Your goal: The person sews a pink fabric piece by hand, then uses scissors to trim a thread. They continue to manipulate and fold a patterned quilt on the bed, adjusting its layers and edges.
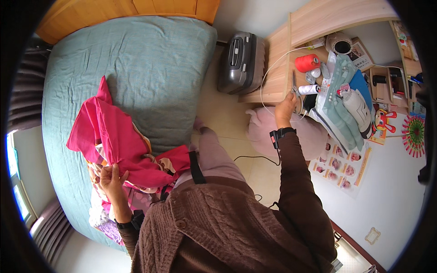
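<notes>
My left hand (pixel 112 177) pinches the edge of a bright pink cloth (pixel 116 136) that lies in folds over the near side of the bed and across my lap. Patterned fabric shows beneath the pink. Out to the right, my right hand (pixel 286 105) is at the desk's edge, on the handles of a pair of scissors (pixel 294 82) whose blades point away from me. Beside the scissors lies a cone of white thread (pixel 309 89), and farther back a large spool of red thread (pixel 307 63).
A green-sheeted bed (pixel 153 61) fills the left. A dark hard-shell suitcase (pixel 239 63) stands between it and the wooden desk (pixel 273 75). A pink plush cushion (pixel 266 131) sits below my right hand. A white cable (pixel 262 83) loops by the desk; folded fabric (pixel 346 102) is piled on it.
</notes>
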A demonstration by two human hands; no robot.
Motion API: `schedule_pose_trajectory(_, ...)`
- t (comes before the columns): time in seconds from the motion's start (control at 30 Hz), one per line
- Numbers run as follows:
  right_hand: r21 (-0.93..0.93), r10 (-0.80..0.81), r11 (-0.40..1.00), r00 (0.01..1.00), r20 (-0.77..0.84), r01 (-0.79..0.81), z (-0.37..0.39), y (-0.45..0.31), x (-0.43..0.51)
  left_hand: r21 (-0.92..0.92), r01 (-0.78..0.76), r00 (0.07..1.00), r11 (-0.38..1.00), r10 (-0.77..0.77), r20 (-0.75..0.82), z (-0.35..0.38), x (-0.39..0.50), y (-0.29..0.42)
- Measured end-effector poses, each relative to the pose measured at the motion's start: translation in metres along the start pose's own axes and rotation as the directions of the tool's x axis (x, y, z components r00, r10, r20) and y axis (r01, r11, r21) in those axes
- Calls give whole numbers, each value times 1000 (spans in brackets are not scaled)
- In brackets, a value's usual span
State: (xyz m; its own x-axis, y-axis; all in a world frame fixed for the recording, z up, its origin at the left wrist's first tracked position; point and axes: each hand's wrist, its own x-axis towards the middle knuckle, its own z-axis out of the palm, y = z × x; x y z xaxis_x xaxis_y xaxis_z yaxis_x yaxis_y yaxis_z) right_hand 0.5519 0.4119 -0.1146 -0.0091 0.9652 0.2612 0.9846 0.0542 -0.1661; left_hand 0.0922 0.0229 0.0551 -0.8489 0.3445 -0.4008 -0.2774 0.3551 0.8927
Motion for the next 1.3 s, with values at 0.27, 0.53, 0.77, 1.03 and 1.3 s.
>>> schedule_pose_trajectory(0.27, -46, 141, 989, 990, 1, -141, -13, 22, 6, 42, -6, 999, 999, 4, 35, -1, 6, 0)
schedule_pose_trajectory(0.53, -58, 188, 982, 967, 171, -181, 13, 80, 39, 35, 26, 998, 999, -28, 54, -8, 8, -1)
schedule_pose_trajectory(0.77, 433, 259, 467, 587, 767, -771, 5, 96, 47, -36, 75, 991, 997, -71, 116, -5, 8, 0)
schedule_pose_trajectory(1.03, 402, 122, 260, 443, 888, -878, -46, 39, 36, -72, 61, 985, 996, -49, 164, -3, 5, -1)
schedule_pose_trajectory(1.3, 453, -72, 760, 632, 772, -466, -84, 34, 36, 15, 70, 984, 997, -71, 165, -10, 9, -13)
